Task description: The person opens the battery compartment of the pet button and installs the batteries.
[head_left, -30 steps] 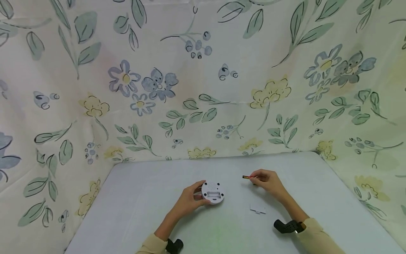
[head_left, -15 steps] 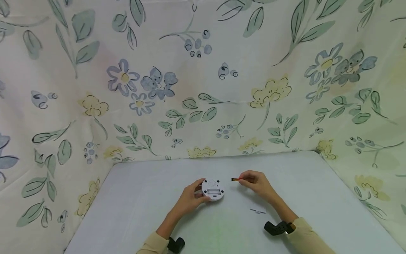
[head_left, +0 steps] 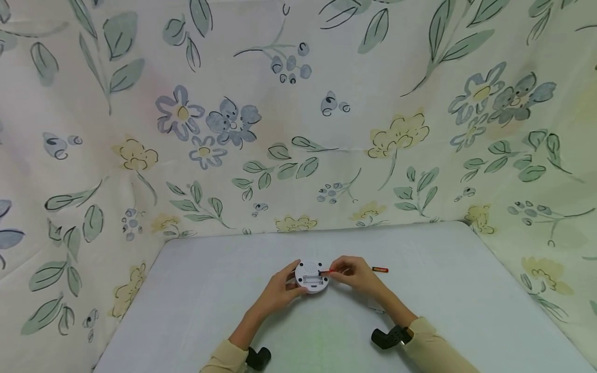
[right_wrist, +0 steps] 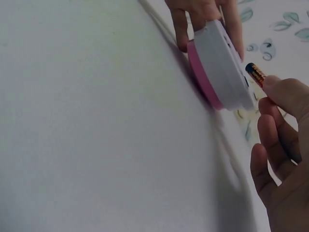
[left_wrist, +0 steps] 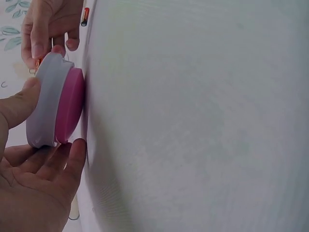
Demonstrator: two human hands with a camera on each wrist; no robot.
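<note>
- Floral cloth (head_left: 280, 111): hangs beyond the round white device (head_left: 307, 269) and at both sides; top cut off.
- Table (head_left: 200, 305): far and side edges well apart from the device, wide tabletop to its left and right; near edge out of frame.
- Left hand (head_left: 279, 291): grips the device by its left rim; some fingertips hidden behind it.
- Right hand (head_left: 358, 274): at the device's right, pinching a battery (head_left: 326, 272).
- Device: pink underside (left_wrist: 71, 106) toward the table; contact hard to judge. Battery tip overlaps its face in the head view; touching or apart, can't tell.
- Cover (head_left: 374, 305): right of the device, nearer the person, faint, partly behind the forearm.
- Second battery (head_left: 380, 269): on the table, right of the device, past the right hand.
</note>
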